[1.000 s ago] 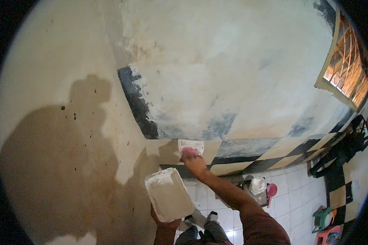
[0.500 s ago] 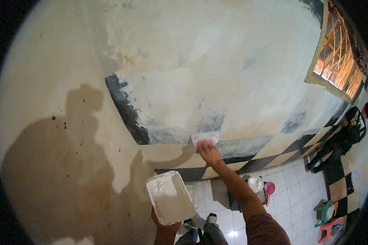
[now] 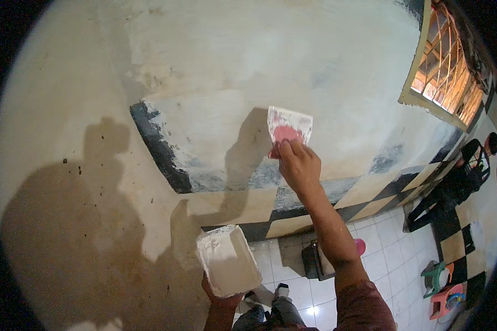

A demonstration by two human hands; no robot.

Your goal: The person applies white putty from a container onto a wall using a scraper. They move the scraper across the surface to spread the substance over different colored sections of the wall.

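Low in the frame, the left hand (image 3: 222,300) is gripping a white tray (image 3: 228,260) of putty from beneath. Higher, at centre, the right hand (image 3: 299,164) is clasping a pink scraper (image 3: 289,129), its blade flat on the wall (image 3: 248,66) — the spreading step, by the look of it. The next pass is calling for steady, even pressure.

One view only, recorded from a head-worn fisheye camera. The wall (image 3: 232,83) is faced at close range, with the view tilted downward so that the tiled floor (image 3: 392,259) is seen at the lower right. Forearms are seen entering from the lower edge. Straight lines are bent toward the dark circular rim. A barred window (image 3: 447,71) is caught at the upper right.
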